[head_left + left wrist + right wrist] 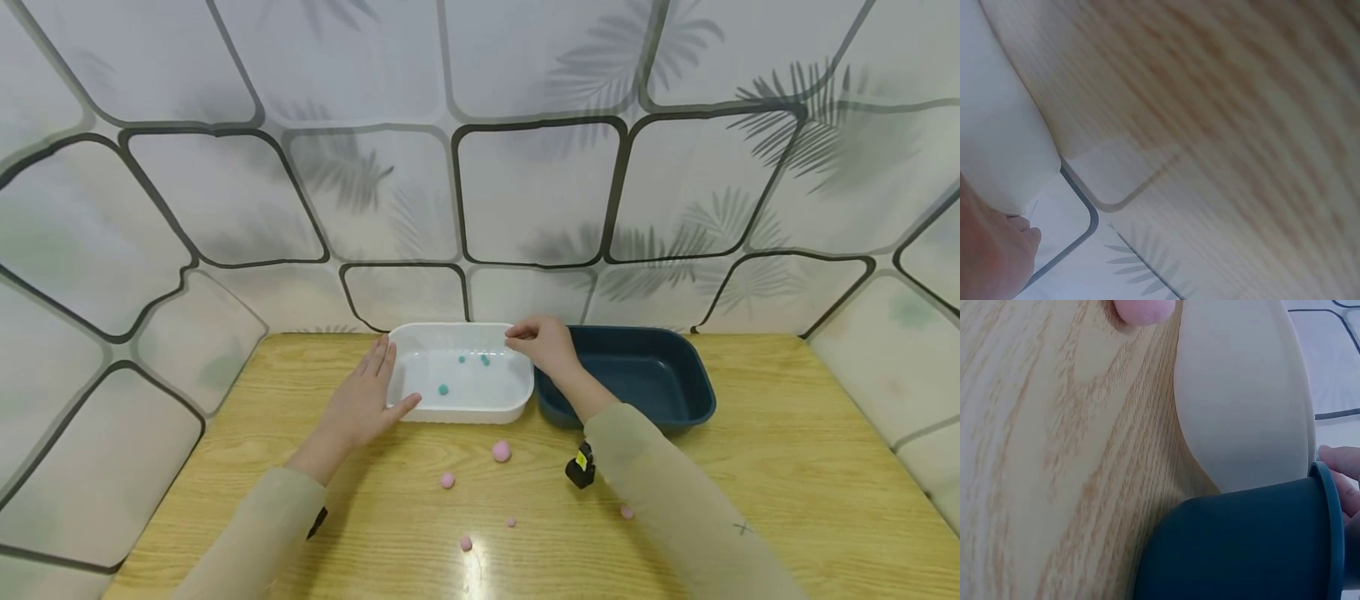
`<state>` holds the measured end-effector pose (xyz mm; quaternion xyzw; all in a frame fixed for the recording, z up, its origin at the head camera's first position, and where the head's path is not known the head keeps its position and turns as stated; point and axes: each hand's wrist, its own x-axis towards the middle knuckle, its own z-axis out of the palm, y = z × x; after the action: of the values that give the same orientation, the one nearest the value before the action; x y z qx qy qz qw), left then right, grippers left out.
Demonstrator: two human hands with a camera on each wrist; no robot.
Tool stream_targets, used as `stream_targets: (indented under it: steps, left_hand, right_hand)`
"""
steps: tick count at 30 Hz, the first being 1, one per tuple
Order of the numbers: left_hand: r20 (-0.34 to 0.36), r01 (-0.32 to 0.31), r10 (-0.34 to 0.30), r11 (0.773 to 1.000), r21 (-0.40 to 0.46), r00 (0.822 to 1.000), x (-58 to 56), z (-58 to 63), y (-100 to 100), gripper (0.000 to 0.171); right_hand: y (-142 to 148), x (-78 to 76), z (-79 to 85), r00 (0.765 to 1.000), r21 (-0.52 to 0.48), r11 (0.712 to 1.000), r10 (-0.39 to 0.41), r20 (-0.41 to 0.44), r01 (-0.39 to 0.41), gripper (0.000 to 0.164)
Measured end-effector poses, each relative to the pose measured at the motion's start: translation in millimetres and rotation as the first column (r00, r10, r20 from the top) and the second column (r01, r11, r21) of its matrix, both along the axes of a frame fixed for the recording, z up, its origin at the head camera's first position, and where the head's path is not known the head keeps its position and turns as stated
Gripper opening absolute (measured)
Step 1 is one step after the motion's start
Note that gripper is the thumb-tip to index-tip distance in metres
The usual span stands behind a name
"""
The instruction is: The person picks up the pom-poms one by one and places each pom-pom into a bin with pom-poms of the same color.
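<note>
My left hand point(362, 402) lies along the left end of a white basin point(457, 415), fingers straight against its wall and thumb at the front rim. In the left wrist view, part of that hand point(997, 253) shows beside the basin's pale wall. Several small teal balls point(443, 389) lie in the white basin. My right hand point(549, 346) is over the basin's right rim, thumb and fingertips pinched together. A sliver of teal point(1317, 454) shows at the fingertips in the right wrist view, apparently a small ball mostly hidden.
A dark blue basin point(701, 400) stands against the white one's right end, under my right forearm. Several pink balls point(501, 451) of different sizes lie on the wooden table point(360, 517) in front. A patterned wall covering point(532, 192) rises behind the basins.
</note>
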<state>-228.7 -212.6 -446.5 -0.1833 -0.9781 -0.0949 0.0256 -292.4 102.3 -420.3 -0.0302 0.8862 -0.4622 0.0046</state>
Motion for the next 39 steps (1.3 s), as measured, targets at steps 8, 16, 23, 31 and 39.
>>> stream_targets:
  steps: [8, 16, 23, 31, 39]
  left_hand:
    - [-0.002, 0.001, -0.001, 1.0, 0.004, 1.0, -1.5, 1.0, 1.3, 0.1]
    - [-0.005, 0.006, -0.006, 1.0, 0.0, 1.0, -1.6, 1.8, 1.6, 0.1]
    - [0.008, 0.007, -0.007, 1.0, 0.006, 1.0, 0.6, 3.2, 2.1, 0.1]
    - [0.003, 0.007, -0.007, 1.0, 0.012, 1.0, 0.8, 1.3, 1.4, 0.1]
    - [0.001, 0.003, -0.003, 1.0, 0.026, 1.0, 1.3, 0.2, 0.3, 0.1]
  right_hand:
    - [0.4, 0.3, -0.2, 1.0, -0.001, 1.0, -0.01, -0.012, 0.01, 0.019]
    - [1.6, 3.6, 3.6, 0.999, -0.072, 0.997, -0.04, 0.016, 0.041, 0.019]
    - [4.1, 6.5, 4.8, 0.997, -0.204, 0.977, -0.056, 0.045, 0.064, 0.021]
    - [13.3, 14.6, 15.1, 0.998, -0.194, 0.979, -0.05, 0.027, 0.054, 0.024]
    - [32.5, 29.5, 29.1, 0.999, -0.1, 0.995, 0.023, -0.044, -0.027, 0.023]
